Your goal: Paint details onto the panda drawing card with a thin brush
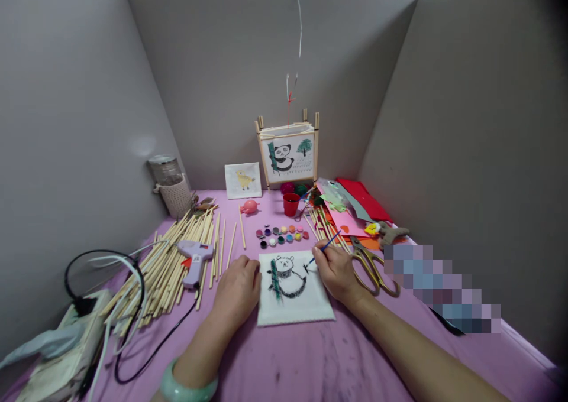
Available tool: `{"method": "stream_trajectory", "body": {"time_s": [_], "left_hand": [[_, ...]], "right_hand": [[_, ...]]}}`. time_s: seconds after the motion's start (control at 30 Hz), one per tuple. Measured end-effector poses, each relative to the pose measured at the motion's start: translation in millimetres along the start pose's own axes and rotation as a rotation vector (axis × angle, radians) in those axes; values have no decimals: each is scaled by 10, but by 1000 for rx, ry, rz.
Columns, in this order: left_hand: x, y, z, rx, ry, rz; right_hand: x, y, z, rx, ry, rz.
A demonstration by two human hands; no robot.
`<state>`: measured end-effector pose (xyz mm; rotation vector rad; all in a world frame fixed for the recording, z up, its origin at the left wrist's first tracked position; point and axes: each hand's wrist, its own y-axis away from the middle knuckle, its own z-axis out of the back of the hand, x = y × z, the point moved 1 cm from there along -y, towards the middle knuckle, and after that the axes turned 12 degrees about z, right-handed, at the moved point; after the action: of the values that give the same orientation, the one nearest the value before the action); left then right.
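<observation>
A white canvas [306, 307] lies flat on the purple cloth, bearing a black-outlined panda and a green bamboo stalk. At its left edge, my left hand [238, 287] presses with curled fingers, the fingertips partly hidden. My right hand [338, 272] rests over the right edge, pinching a thin blue paintbrush [328, 242]. The brush tip touches the canvas by a small black stroke right of the panda. Just beyond the canvas sit two rows of small paint pots [281, 240] in several colours. A red cup [291, 204] stands behind them.
Wooden sticks [164, 272] and a lilac glue gun [194, 263] with cables lie left. Gold-handled scissors [373, 269] lie beside my right hand, near coloured paper [348, 219]. A panda-painted lantern [290, 156] hangs at the back, near a duck picture [243, 180]. Grey partitions enclose the table.
</observation>
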<state>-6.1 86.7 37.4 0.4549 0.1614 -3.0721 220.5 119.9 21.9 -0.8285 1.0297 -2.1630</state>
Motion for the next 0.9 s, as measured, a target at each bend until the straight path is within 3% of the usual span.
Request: {"method": "stream_trajectory", "body": {"time_s": [0.9], "left_hand": [[1,-1,-4,-2,-6,3]], "right_hand": [[-8,1,-12,-16,10,18]]}}
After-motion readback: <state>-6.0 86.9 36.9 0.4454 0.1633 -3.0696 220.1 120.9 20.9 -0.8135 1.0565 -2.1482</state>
